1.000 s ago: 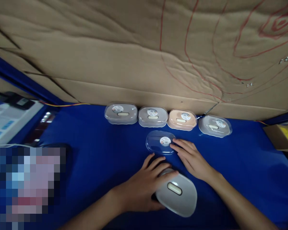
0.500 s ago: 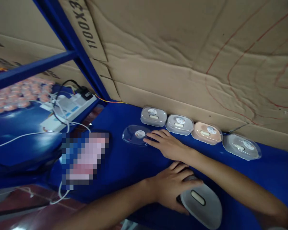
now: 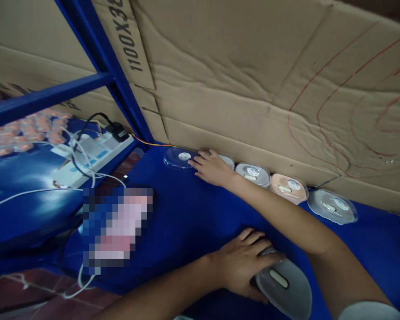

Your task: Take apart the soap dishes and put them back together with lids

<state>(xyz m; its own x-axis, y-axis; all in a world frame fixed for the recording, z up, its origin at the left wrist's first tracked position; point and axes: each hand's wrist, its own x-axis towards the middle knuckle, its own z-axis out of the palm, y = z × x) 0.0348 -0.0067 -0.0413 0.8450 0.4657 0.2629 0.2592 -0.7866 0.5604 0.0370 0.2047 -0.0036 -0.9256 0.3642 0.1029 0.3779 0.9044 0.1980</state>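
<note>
My left hand [image 3: 242,262] is wrapped round the near end of a grey rounded case [image 3: 283,284], its thumb low on the side and its fingers over the top. A cream oval inset with a dark rim shows on the case. Farther out, my right hand [image 3: 211,166] reaches across to a clear plastic cover [image 3: 176,159] with a round white sticker. Its fingertips lie on the cover's right end; the thumb is hidden. Behind that hand a grey case in clear packaging [image 3: 228,161] is partly covered.
Along the cardboard wall [image 3: 220,120] stand another packaged grey case [image 3: 258,171], a peach one [image 3: 291,191] and a grey one [image 3: 336,211] on the blue table [image 3: 173,222]. Leftward are a blurred-out device [image 3: 120,226], a white power strip [image 3: 93,160] and a blue frame post [image 3: 96,49].
My right hand has moved away from me and slightly left, and the clear cover with it, to the left end of the row. My left hand keeps hold of the grey case.
</note>
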